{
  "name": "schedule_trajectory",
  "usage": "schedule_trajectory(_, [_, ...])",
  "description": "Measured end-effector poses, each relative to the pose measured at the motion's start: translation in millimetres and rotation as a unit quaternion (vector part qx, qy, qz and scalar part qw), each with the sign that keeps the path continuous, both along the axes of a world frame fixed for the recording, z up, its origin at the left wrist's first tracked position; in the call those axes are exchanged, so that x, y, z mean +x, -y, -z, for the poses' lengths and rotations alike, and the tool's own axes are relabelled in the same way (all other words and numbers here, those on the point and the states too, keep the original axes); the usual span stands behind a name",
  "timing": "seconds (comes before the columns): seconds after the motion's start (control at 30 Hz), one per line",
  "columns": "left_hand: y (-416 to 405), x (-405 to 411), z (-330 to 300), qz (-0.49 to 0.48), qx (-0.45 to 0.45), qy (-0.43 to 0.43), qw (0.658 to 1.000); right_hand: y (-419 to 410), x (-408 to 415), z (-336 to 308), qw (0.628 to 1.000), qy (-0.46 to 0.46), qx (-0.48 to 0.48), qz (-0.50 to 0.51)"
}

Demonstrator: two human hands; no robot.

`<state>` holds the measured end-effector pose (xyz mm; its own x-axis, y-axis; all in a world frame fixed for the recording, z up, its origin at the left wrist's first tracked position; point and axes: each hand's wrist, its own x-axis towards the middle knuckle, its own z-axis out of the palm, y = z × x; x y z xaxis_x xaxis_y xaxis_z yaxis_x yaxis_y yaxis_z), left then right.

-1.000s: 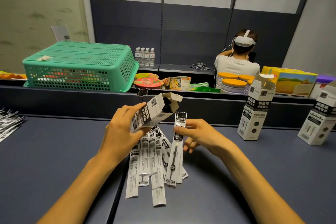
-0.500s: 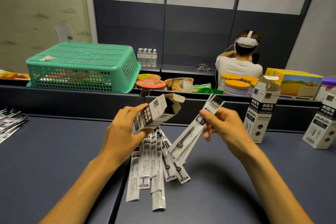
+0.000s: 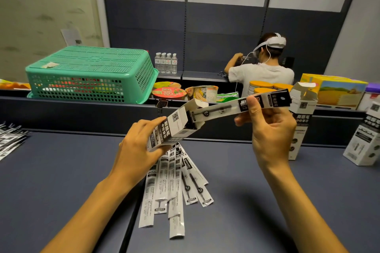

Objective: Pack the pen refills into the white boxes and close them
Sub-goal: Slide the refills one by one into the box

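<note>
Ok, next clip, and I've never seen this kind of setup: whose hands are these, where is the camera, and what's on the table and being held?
There is no machine here. A person wears a camera on the head, looking forward and down at their own bare hands. The left hand grips an open white box, tilted. The right hand pinches a packaged pen refill, its tip entering the box mouth. More loose refills lie fanned on the dark table. Two more white boxes stand at the right.

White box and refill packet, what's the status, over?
Left hand grips open white cardboard box. Right hand pinches long refill packet, tip inside box mouth. Nothing in the way.
</note>
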<state>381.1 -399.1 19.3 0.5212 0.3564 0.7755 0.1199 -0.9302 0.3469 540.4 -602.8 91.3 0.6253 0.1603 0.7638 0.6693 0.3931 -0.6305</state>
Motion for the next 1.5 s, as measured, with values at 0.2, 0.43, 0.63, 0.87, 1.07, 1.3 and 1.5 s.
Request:
schedule_trajectory(0.2, [1.3, 0.8, 0.9, 0.002, 0.003, -0.001, 1.0, -10.6, -0.8, 9.0, 0.991, 0.13, -0.013, 0.002])
schedule_trajectory(0.43, [2.0, 1.1, 2.3, 0.009, 0.01, -0.006, 1.0, -18.8, -2.0, 18.0, 0.975, 0.202, -0.078, -0.055])
schedule_trajectory(0.63, [2.0, 1.2, 1.4, 0.009, 0.013, -0.002, 1.0, -21.4, -8.4, 16.4, 0.978, 0.064, -0.137, -0.147])
schedule_trajectory(0.87, [3.3, 2.0, 1.9, 0.017, 0.029, 0.0, 0.999, -35.5, -9.3, 29.4, 0.974, 0.132, -0.166, -0.079])
schedule_trajectory(1.07, [6.0, 1.8, 2.5, 0.012, 0.039, -0.005, 0.999, -30.9, -6.3, 26.5, 0.971, 0.063, -0.214, -0.089])
schedule_trajectory(1.3, [3.5, 2.4, 3.7, 0.008, 0.034, 0.002, 0.999, -28.0, -15.7, 29.2, 0.964, 0.097, -0.229, -0.091])
schedule_trajectory(1.5, [3.0, 2.1, 4.0, 0.011, 0.033, 0.005, 0.999, -33.6, -19.9, 28.8, 0.937, 0.028, -0.31, -0.16])
